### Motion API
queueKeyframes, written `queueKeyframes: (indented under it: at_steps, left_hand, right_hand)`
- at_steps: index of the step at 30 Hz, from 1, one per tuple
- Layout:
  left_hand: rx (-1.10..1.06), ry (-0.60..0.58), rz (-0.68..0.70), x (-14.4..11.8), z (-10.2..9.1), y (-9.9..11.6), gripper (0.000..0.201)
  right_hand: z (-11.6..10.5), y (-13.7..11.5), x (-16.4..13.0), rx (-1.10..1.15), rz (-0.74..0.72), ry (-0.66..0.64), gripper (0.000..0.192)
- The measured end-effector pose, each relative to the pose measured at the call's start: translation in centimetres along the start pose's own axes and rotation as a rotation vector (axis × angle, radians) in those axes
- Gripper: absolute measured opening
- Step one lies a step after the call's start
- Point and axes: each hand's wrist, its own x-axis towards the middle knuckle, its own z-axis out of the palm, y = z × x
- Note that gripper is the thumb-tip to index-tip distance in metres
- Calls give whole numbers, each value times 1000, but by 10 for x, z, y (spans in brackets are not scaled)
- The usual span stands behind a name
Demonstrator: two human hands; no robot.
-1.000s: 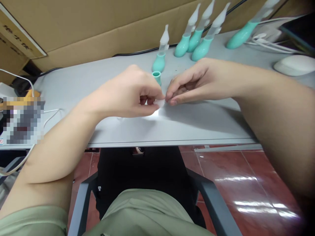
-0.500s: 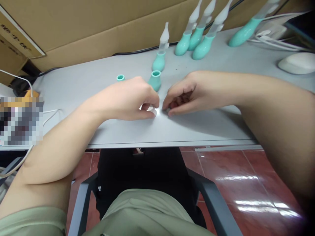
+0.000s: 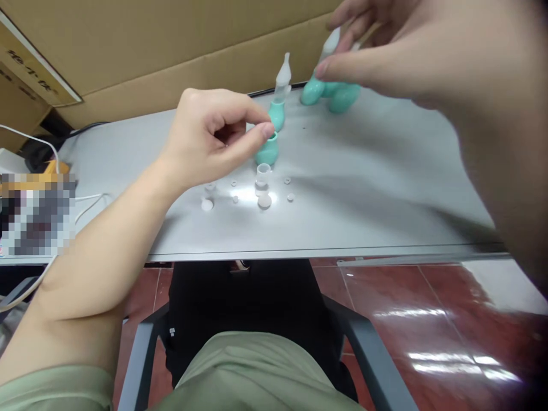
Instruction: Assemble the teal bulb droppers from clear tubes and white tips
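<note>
Over the desk's middle, my left hand (image 3: 216, 134) has thumb and index finger pinched in front of an open teal bulb (image 3: 266, 153). Anything between those fingertips is hidden. Behind them, a teal and clear nasal aspirator (image 3: 277, 114) stands with its white tip up. My right hand (image 3: 372, 45), slightly blurred, reaches to the back right. Its fingers are apart around the upper parts of grouped nasal aspirators (image 3: 313, 92), partly hiding them. Nearer me lie a short clear tube (image 3: 263, 173), a white disc (image 3: 264, 201), another white disc (image 3: 207, 205) and several small rings and plugs (image 3: 287, 181).
A cardboard wall (image 3: 180, 51) runs along the back of the grey desk (image 3: 342, 228). A black cable lies at its foot. At the left are white cables (image 3: 92, 197) and a pixelated item (image 3: 36, 214). Chair armrests (image 3: 141, 348) flank my lap below the desk edge.
My right hand has risen from the small parts to the aspirators at the back right. My left hand has lifted away, uncovering the clear tube, discs and small parts on the desk.
</note>
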Motion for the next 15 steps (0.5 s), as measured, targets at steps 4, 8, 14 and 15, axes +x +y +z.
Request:
queueKeyframes:
  at_steps: [4,8,14,15]
  left_hand:
    - [-29,110,61,0,3,-2,36]
    - [-65,-21,-44,11,-4,21,29]
    - [-166,-187,-115,40,-17,66,33]
    - [-175,-185,-110,41,-17,66,33]
  right_hand:
    - [29,4,17,-130,19,58,60]
    - [53,13,21,-161,42,81,39]
    - [56,28,18,-157,44,89,29]
    - [54,33,18,-130,30,91,30]
